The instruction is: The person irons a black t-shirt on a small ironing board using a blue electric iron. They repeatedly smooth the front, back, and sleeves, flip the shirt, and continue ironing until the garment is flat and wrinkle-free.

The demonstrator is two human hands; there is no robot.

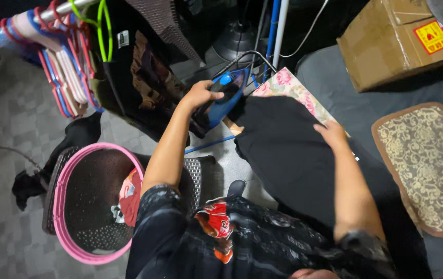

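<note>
My left hand (200,94) grips the handle of a blue clothes iron (226,95), which is held at the far left end of the ironing board (296,90), off the cloth. The board has a pink floral cover. A black garment (288,150) is spread over most of it. My right hand (331,133) lies flat on the garment near the board's right edge, fingers together, pressing the cloth down.
A pink-rimmed dark laundry basket (71,206) with a red item inside stands on the tiled floor at lower left. Coloured hangers (61,67) and dark clothes hang on a rail above. A cardboard box (397,41) and patterned mat (428,165) lie right.
</note>
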